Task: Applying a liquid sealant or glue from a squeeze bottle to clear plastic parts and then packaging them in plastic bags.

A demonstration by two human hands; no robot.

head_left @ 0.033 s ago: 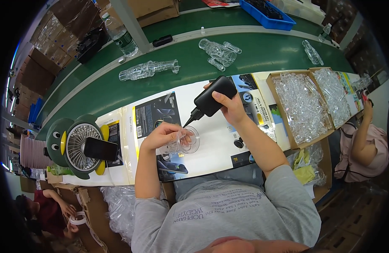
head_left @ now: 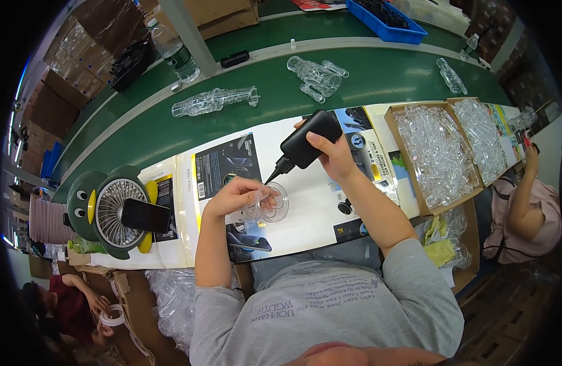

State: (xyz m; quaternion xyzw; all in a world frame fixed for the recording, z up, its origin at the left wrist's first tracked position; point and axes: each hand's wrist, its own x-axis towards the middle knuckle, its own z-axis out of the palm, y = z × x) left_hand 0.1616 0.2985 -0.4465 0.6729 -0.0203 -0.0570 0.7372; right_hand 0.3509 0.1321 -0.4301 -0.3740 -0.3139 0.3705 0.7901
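My left hand (head_left: 237,196) is closed on a clear plastic part (head_left: 276,210) with a round, ring-like end, holding it just above the printed cardboard (head_left: 305,226). In my right hand (head_left: 333,157) is a black squeeze bottle (head_left: 311,139), tilted down to the left. Its narrow black nozzle (head_left: 275,173) points at the clear part, with the tip close to my left fingers. Whether the tip touches the part I cannot tell. Some of the clear part is hidden behind my left fingers.
Right of me stand cardboard trays of clear pieces (head_left: 436,155). A penguin-shaped fan (head_left: 113,210) with a phone (head_left: 145,216) against it is at the left. Clear assemblies (head_left: 215,102) lie on the green belt (head_left: 269,79). Co-workers' hands (head_left: 98,305) show at both sides.
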